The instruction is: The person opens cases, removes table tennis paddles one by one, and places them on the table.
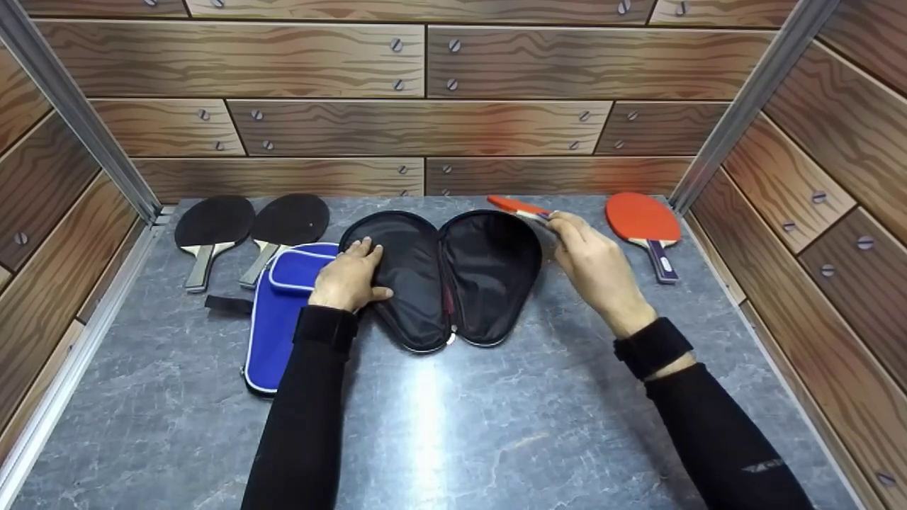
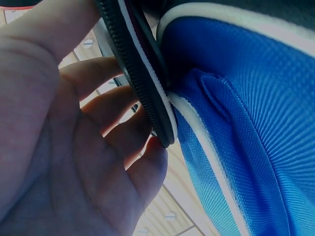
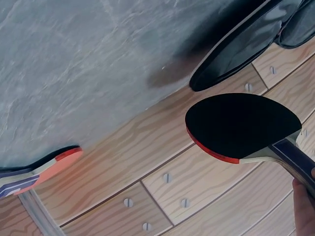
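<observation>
A black-lined paddle case (image 1: 489, 276) lies unzipped and spread flat, its two halves side by side. My left hand (image 1: 347, 276) rests on the outer edge of the left half, fingers spread. In the left wrist view its fingertips meet the zippered rim (image 2: 142, 88). With my right hand (image 1: 592, 265) I grip a table tennis paddle (image 1: 521, 206) by its handle, above the far right rim of the case. From the head it appears nearly edge-on, red face up; the right wrist view shows its black face (image 3: 241, 125).
Left of the case lies a closed blue case (image 1: 273, 347) with white piping and a black strap (image 1: 230, 307). Two black paddles, one outermost (image 1: 215, 219) and one beside it (image 1: 292, 218), lie at the back left. A red paddle (image 1: 643, 216) lies at the back right. Wood-patterned walls enclose the grey table (image 1: 531, 425).
</observation>
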The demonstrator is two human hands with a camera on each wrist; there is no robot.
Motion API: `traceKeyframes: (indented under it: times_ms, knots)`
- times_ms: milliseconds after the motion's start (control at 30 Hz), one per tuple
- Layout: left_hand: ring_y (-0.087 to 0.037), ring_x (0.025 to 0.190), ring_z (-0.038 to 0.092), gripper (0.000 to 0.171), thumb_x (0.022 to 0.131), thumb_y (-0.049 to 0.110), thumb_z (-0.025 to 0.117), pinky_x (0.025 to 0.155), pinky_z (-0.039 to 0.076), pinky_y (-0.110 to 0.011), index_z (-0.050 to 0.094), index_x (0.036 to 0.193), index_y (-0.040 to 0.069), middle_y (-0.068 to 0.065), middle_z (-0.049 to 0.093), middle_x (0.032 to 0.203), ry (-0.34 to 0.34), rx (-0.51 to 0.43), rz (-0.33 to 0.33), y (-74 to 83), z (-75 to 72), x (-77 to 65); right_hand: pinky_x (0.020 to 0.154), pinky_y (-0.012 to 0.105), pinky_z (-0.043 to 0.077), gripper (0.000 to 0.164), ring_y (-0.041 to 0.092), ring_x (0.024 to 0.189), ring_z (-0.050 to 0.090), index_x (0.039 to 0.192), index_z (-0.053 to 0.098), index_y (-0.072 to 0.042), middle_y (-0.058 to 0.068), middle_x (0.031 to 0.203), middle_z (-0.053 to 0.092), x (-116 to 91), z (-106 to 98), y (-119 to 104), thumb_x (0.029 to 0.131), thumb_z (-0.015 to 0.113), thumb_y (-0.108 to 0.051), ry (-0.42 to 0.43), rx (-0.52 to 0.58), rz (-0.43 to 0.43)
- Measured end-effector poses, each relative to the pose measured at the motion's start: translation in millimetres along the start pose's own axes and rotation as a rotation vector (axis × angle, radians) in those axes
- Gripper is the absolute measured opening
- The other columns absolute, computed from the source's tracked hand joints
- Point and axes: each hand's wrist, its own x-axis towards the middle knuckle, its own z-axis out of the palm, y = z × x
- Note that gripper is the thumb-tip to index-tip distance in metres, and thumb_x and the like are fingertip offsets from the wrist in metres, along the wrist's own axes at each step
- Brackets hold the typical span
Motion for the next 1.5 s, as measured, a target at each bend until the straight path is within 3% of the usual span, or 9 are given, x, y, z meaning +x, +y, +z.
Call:
traceKeyframes:
  times_ms: [367,800,1233,1500]
  knots:
    - [-0.048,0.178,0.037,0.101,0.098,0.047,0.094,0.144,0.038,-0.068,0.049,0.177,0.004,-0.028,0.039,0.188,-0.011,0.011,0.002,-0.4,-0.1,0.8,0.102,0.056,0.072,0.028,0.045,0.121,0.084,0.129,0.075,0.006,0.025,0.135,0.082,-4,0,20,0.101,0.073,0.013,0.006,-0.013,0.058]
    - [-0.047,0.179,0.036,0.100,0.097,0.045,0.095,0.145,0.037,-0.067,0.050,0.177,0.004,-0.027,0.039,0.188,-0.008,-0.003,0.001,0.0,-1.1,0.7,0.110,0.062,0.069,0.035,0.052,0.127,0.081,0.135,0.073,0.008,0.032,0.139,0.080,-18,2,42,0.101,0.072,0.013,-0.095,-0.029,0.127]
    - [-0.046,0.179,0.037,0.099,0.098,0.047,0.094,0.144,0.039,-0.067,0.051,0.176,0.004,-0.027,0.040,0.188,-0.005,0.016,0.004,0.2,-0.3,0.0,0.105,0.063,0.070,0.032,0.053,0.124,0.082,0.135,0.073,0.008,0.032,0.136,0.081,-28,5,54,0.103,0.069,0.013,-0.124,-0.034,0.121]
    - [-0.047,0.178,0.037,0.100,0.098,0.047,0.095,0.144,0.039,-0.068,0.051,0.176,0.003,-0.028,0.041,0.187,-0.001,0.015,0.011,-0.4,-0.4,-0.2,0.094,0.066,0.072,0.031,0.053,0.122,0.083,0.132,0.079,0.007,0.031,0.139,0.082,-34,5,55,0.102,0.073,0.011,-0.162,-0.004,0.150]
